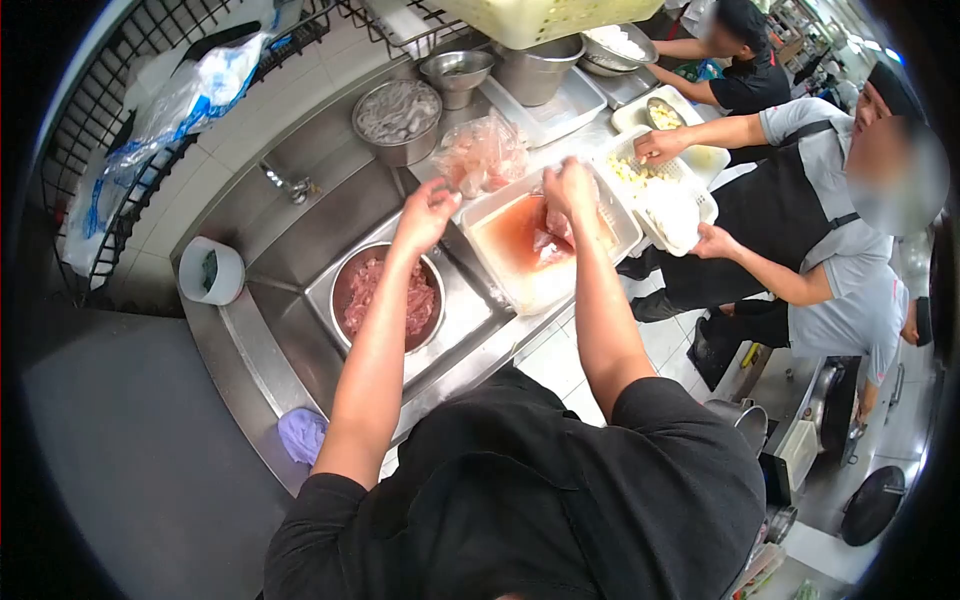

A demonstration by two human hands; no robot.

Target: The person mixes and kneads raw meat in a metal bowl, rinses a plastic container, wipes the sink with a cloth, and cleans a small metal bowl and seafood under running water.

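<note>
My right hand [570,190] is closed on the top of a clear plastic bag [553,235] that seems to hold pieces of meat. The bag hangs low over a white plastic tub [482,262] with reddish liquid in it. My left hand [430,215] is raised over the sink's edge, fingers bent and apart, with nothing visible in it. Beneath my left forearm, a round metal bowl [340,318] of raw sliced meat [415,300] sits in the sink. Another clear bag [485,150] of pale pink meat lies just beyond my left hand.
A metal pot [405,150] with greyish contents stands behind the sink [460,335], near the tap [290,185]. To the right, a co-worker [790,190] handles a white tray [705,205] of pale yellow pieces. A white container [212,272] and purple cloth [302,436] are at left.
</note>
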